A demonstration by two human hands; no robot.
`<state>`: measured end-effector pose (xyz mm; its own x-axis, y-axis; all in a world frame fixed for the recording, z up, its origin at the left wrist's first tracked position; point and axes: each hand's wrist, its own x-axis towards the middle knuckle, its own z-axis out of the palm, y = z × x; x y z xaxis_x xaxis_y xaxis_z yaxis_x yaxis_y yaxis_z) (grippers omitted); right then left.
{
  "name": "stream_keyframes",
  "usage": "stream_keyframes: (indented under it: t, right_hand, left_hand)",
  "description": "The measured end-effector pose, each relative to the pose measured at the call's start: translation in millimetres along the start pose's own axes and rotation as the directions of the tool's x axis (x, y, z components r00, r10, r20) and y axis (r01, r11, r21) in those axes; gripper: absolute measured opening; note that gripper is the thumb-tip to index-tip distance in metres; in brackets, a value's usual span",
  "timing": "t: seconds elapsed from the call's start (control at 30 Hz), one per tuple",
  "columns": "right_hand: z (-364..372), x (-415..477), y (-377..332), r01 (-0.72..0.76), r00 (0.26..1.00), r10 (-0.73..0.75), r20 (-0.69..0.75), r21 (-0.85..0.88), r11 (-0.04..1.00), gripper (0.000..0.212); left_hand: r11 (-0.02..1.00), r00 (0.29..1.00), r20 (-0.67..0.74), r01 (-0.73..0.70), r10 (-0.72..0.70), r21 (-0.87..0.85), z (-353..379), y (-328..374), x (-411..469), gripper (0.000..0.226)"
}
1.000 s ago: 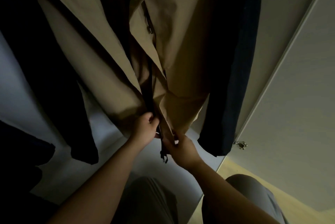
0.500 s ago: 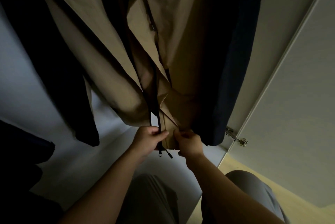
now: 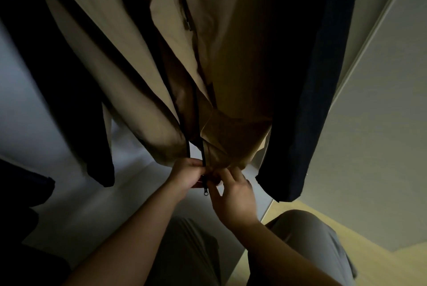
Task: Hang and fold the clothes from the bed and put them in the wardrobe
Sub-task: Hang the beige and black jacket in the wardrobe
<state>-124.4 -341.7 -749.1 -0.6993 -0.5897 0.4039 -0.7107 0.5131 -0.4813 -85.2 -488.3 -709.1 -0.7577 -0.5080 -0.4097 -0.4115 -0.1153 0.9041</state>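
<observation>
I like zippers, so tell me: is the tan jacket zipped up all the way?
No, the tan jacket has black zipper edges hanging apart down to its hem.

Overall level: dim and underexposed inside the wardrobe.
Light source: it came from the right, where the door panel (image 3: 381,123) and the wooden floor (image 3: 392,251) were the brightest areas.
Shadows: the dark garment (image 3: 57,77) on the left and the navy garment (image 3: 312,100) sank to near black, with no detail.
Tan jacket (image 3: 129,73): the left panel was paler, the right side brownish, and the folds between were deeply shaded.
Blur: the right hand (image 3: 233,195) was softened at the fingers, while the left hand (image 3: 187,176) was slightly crisper.
Distortion: the wide-angle lens made the door edges lean and the garments splay toward the top corners.
Texture: it was smeared in the darkest parts.
</observation>
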Motion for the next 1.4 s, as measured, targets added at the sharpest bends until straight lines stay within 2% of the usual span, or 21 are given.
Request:
stream_keyframes:
  t: [0.1,0.2,0.37,0.5,0.57,0.63,0.67,0.7,0.77,0.8,0.87,0.93,1.1,1.23,1.4]
  right_hand:
    - [-2,-1,-1,-0.065,0.997,0.065,0.052,0.008,0.998,0.031]
    - [0,0,-2,-0.226,0.957,0.198,0.212,0.118,0.967,0.029]
    - [-3,5,-1,-0.5,0.844,0.384,0.375,0.29,0.816,0.019]
    - [-7,9,-3,-0.599,0.696,0.401,0.595,0.174,0.782,0.026]
    - [-6,9,-6,-0.561,0.653,0.356,0.668,0.11,0.821,0.028]
    - [-6,9,-10,-0.582,0.638,0.374,0.673,0.103,0.807,0.024]
    - [-7,10,-10,-0.651,0.622,0.417,0.663,0.142,0.746,0.023]
    - [-7,11,-9,-0.74,0.588,0.465,0.662,0.207,0.64,0.021]
    - [-9,13,-11,-0.867,0.49,0.513,0.705,0.33,0.375,0.015]
    - [-10,14,-12,-0.893,0.449,0.518,0.728,0.352,0.28,0.014]
    - [-11,14,-14,-0.916,0.397,0.506,0.766,0.363,0.169,0.012]
    - [-11,13,-15,-0.927,0.37,0.485,0.792,0.352,0.133,0.012]
    - [-8,17,-18,-0.932,0.318,0.502,0.804,0.361,0.012,0.024]
    - [-3,14,-22,-0.944,0.29,0.508,0.811,0.329,0.013,0.022]
    - [-2,12,-22,-0.938,0.271,0.491,0.828,0.342,-0.059,0.014]
  left_hand:
    - [1.0,0.999,-0.035,0.0,0.0,0.005,5,-1,1,0.003]
    - [1.0,0.997,-0.081,-0.002,0.003,0.008,8,-4,2,0.012]
    - [0.997,0.993,-0.112,-0.031,0.023,-0.066,12,-7,-1,0.007]
    - [0.998,0.994,-0.093,-0.056,0.053,-0.032,14,-10,-1,0.014]
    - [0.998,0.995,-0.085,-0.062,0.06,-0.018,14,-14,-1,0.014]
    - [0.997,0.993,-0.093,-0.075,0.073,-0.015,14,-17,0,0.012]
    - [0.997,0.992,-0.101,-0.08,0.08,-0.001,14,-19,0,0.011]
    - [0.996,0.991,-0.107,-0.084,0.086,0.019,14,-20,0,0.007]
    - [0.996,0.989,-0.117,-0.085,0.089,0.034,13,-21,0,0.003]
    - [0.996,0.989,-0.12,-0.086,0.089,0.03,13,-22,0,0.006]
    - [0.997,0.988,-0.128,-0.08,0.081,0.015,13,-22,-1,0.011]
    - [0.997,0.992,-0.105,-0.069,0.072,0.028,12,-25,0,0.003]
    - [0.996,0.992,-0.092,-0.081,0.084,0.036,15,-29,1,0.006]
    - [0.995,0.99,-0.103,-0.087,0.091,0.041,13,-29,3,0.001]
    - [0.997,0.987,-0.142,-0.072,0.071,-0.002,11,-31,4,0.022]
